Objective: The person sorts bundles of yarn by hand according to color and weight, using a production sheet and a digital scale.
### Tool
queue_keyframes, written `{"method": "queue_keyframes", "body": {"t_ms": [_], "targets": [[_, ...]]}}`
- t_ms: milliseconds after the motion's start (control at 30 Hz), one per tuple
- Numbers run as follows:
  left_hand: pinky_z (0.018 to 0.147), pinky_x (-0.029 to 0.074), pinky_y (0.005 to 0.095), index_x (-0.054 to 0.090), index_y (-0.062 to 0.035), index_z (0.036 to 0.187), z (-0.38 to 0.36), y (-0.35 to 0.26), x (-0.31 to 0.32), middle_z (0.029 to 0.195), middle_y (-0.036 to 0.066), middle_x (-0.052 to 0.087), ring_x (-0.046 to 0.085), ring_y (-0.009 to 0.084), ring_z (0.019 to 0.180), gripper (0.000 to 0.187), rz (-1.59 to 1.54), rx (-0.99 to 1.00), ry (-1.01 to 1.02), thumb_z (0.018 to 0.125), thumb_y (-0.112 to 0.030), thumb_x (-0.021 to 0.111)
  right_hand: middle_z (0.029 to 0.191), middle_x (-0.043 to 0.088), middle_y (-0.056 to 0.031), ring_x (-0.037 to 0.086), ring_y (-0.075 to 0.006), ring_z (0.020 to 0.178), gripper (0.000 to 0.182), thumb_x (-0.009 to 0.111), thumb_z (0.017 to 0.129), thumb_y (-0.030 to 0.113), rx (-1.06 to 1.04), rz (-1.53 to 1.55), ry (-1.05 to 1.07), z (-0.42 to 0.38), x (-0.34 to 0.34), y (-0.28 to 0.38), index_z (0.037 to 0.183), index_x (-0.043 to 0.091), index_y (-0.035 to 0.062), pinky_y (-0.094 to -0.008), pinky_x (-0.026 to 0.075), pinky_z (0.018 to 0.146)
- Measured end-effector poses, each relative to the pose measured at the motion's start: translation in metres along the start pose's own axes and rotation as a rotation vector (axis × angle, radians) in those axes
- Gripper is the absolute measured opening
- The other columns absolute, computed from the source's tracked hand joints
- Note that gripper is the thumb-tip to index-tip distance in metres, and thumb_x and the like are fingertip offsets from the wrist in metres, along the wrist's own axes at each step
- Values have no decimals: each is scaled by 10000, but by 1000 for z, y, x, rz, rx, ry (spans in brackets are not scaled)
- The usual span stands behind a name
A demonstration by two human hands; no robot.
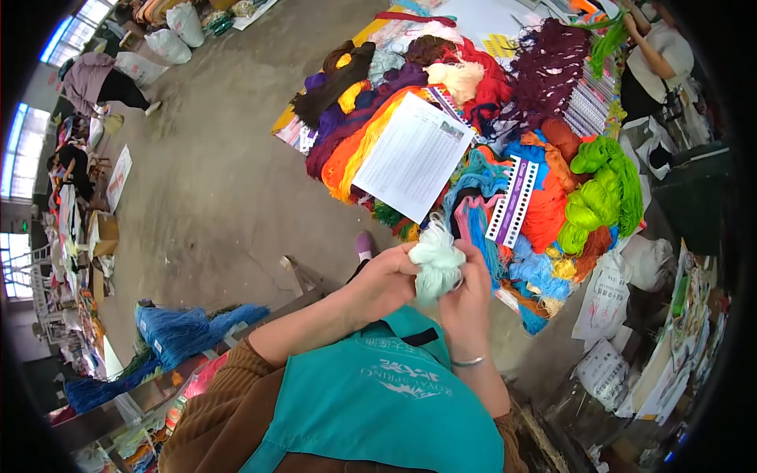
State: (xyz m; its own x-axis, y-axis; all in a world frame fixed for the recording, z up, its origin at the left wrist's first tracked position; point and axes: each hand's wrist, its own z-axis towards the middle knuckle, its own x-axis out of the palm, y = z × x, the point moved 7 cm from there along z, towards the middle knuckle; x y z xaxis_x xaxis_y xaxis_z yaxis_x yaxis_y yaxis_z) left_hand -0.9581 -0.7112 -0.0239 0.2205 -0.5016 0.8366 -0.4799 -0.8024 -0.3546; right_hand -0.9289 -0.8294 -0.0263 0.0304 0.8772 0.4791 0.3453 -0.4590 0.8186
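Note:
Between my two hands, in front of the teal apron, is a pale mint skein of thread, bunched and partly twisted. My left hand grips its left side with curled fingers. On the other side my right hand has its fingers closed round the skein's edge. Just beyond lies a table heaped with coloured skeins. A printed sheet of paper rests on the orange and yellow skeins. To its right is a white and purple thread card with holes along its edges and threads hanging from it.
Lime green skeins and a dark maroon bundle lie on the table's right part. A co-worker at the far right handles green thread. Blue thread hangs at lower left. White sacks stand to the right.

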Motion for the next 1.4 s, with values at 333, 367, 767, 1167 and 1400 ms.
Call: {"method": "queue_keyframes", "body": {"t_ms": [333, 367, 767, 1167, 1400], "targets": [[993, 410, 398, 526, -25, 1249, -2, 18, -38, 1228, 127, 542, 521, 254, 1139, 362, 437, 89, -183, 931, -188, 584, 1187, 547, -220, 551, -370, 1096, 564, 645, 824, 76, -506, -1030, 125, -23, 21, -6, 1341, 435, -12, -427, 460, 915], [949, 418, 401, 555, -23, 1184, -6, 6, -33, 1125, 131, 553, 525, 281, 1077, 323, 949, 288, -148, 902, -171, 608, 1202, 542, -240, 549, -402, 1098, 592, 633, 818, 63, -510, -1006, 157, -19, 17, -18, 1365, 418, -5, -442, 458, 917], [888, 436, 332, 582, -18, 989, -34, -82, -28, 987, 93, 607, 576, 195, 990, 157, 375, 216, -52, 921, -157, 602, 1017, 704, -130, 680, -237, 939, 432, 416, 759, -83, -111, -743, 101, 20, -117, -83, 1117, 655, -44, -329, 516, 861], [730, 432, 461, 617, -78, 957, -28, -19, 12, 802, 123, 584, 566, 331, 814, 223, 1909, 425, 112, 740, -122, 642, 999, 626, -168, 620, -277, 981, 474, 622, 742, 86, -267, -1149, 493, -33, 2, -20, 1213, 579, 55, -394, 488, 858], [758, 490, 358, 616, -73, 1134, -34, -20, -31, 919, 94, 652, 615, 192, 849, 328, 1451, -124, 303, 836, -162, 720, 633, 557, -14, 539, -111, 562, 132, 545, 792, 12, 148, -444, 248, -27, -30, 23, 894, 625, -12, -262, 432, 533]]}}
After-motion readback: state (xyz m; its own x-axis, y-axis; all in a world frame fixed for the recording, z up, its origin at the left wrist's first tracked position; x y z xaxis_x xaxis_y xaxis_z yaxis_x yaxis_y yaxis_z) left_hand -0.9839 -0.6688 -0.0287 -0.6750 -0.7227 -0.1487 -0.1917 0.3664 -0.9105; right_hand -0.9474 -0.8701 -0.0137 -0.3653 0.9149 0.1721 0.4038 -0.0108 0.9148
